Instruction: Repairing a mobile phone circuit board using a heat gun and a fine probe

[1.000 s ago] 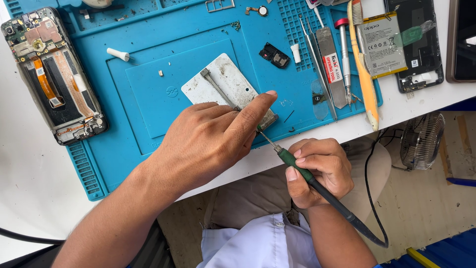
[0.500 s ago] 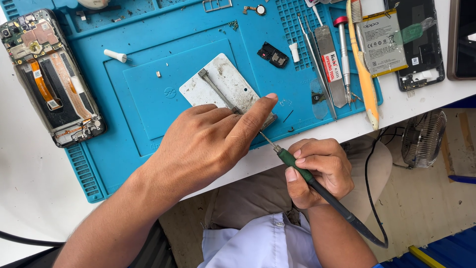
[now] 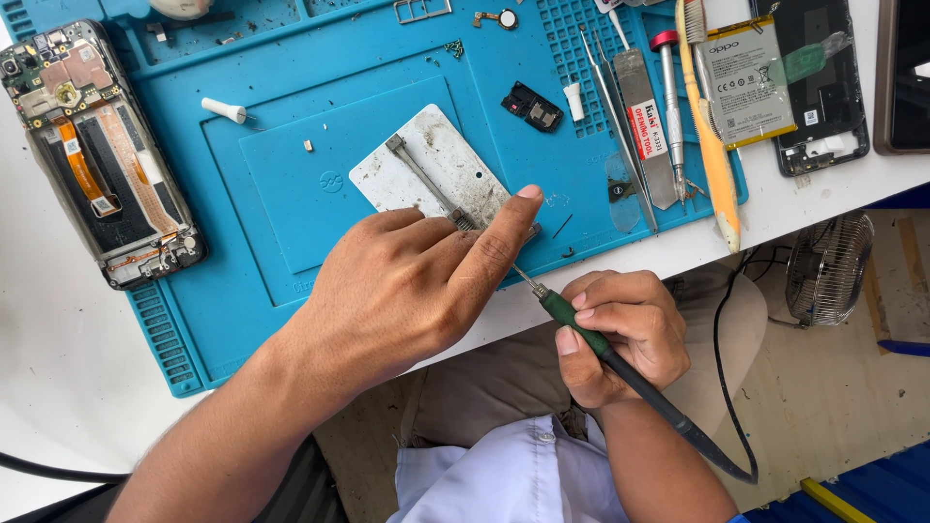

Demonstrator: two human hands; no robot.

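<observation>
Right hand (image 3: 620,334), at 5 o'clock, is closed around a green-handled soldering iron with a black cord (image 3: 591,339), tip aimed toward 10 o'clock. Left hand (image 3: 407,291), at centre, lies palm down with fingers loosely curled, index finger pressing a scuffed white rectangular metal fixture plate (image 3: 426,169) at 12 o'clock. Plate rests on a blue silicone work mat (image 3: 271,194). At 10 o'clock lies an opened phone chassis (image 3: 97,155); metal tweezers (image 3: 615,116) lie at 1 o'clock.

Both forearms are bare, with no sleeves, watch or rings showing on the left hand (image 3: 407,291) or the right hand (image 3: 620,334). A light blue buttoned shirt (image 3: 513,479) covers the torso, above grey-brown trousers (image 3: 484,383).
</observation>
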